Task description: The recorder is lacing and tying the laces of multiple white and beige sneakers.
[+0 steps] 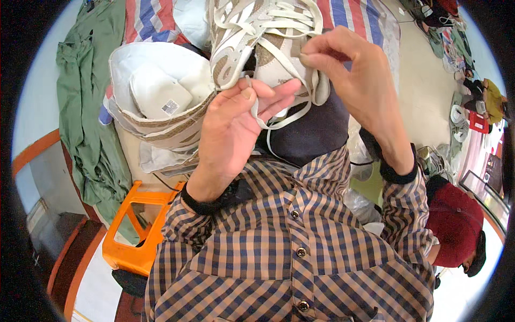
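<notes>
By the left hand (228, 118) the lace (280, 126) is pinched; in the right hand (358, 68), fingertips are pressed together, perhaps on lace. Beyond, the brown-and-white shoe (271, 71) is seen near the dark-clothed lap (316, 137); twists are best avoided.

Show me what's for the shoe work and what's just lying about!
In use:
- tan-and-white lace-up shoe
- flat white shoelace
- bare left hand
- bare right hand

Lying about, it seems:
- orange plastic stool
- long crumpled green cloth
</notes>
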The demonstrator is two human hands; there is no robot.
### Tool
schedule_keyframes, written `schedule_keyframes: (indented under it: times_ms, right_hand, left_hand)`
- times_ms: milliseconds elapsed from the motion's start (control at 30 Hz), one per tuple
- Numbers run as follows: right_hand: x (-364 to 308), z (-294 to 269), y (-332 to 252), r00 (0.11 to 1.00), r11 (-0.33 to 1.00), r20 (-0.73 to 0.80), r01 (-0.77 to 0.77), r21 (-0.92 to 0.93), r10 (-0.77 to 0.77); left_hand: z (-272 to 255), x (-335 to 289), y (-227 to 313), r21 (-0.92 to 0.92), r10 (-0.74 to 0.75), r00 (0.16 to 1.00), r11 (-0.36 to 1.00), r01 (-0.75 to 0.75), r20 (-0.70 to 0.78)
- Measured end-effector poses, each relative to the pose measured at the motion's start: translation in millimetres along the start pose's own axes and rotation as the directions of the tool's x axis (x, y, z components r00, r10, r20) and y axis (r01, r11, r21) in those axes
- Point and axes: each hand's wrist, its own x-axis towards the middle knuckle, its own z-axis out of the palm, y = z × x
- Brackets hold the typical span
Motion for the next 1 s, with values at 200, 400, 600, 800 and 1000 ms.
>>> schedule_keyframes:
  times_ms: [200,400,600,800,1000]
  right_hand:
    - [-3.5,5.2,2.2,0.954,0.923,-0.095,0.244,-0.297,-0.283]
    - [-7.6,0.1,-1.5,0.984,0.944,-0.074,0.134,-0.3,-0.163]
    - [-3.2,14.6,1.5,0.972,0.991,-0.191,0.134,-0.011,-0.134]
    - [-8.8,-5.4,-9.6,0.965,0.955,0.091,0.259,-0.143,-0.248]
    - [0.5,-13.9,-14.6,0.965,0.95,0.148,0.243,-0.194,-0.217]
  left_hand:
    - [-0.1,-0.7,-3.7,0.128,-0.029,0.999,0.991,0.025,0.025]
    - [-0.9,-0.3,-5.8,0.06,-0.013,1.0,0.998,0.011,0.026]
    - [1.3,2.3,-4.5,0.033,0.014,1.0,0.999,-0.014,-0.008]
    - [-8.3,1.8,-10.5,0.081,0.008,1.0,0.997,-0.009,0.019]
    - [-3.1,2.6,-12.5,0.045,0.009,1.0,0.999,-0.01,0.019]
